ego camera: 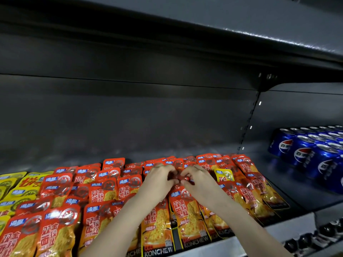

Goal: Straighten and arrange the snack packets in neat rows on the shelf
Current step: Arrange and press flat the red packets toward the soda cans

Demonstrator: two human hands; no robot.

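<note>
At frame centre, the left hand (157, 179) and right hand (199, 180) each pinched one red snack packet (179, 178) with curled fingers, over the shelf (289, 184). It would best be laid flat, square with the neighbouring packets (104, 193).

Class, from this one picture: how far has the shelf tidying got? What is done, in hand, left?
Done: the red packets at the right lie in overlapping columns. In hand: the left hand and right hand together pinch a red packet near the middle back. Left: the red packets at the left sit skewed, and a lone yellow packet lies among the red ones.
</note>
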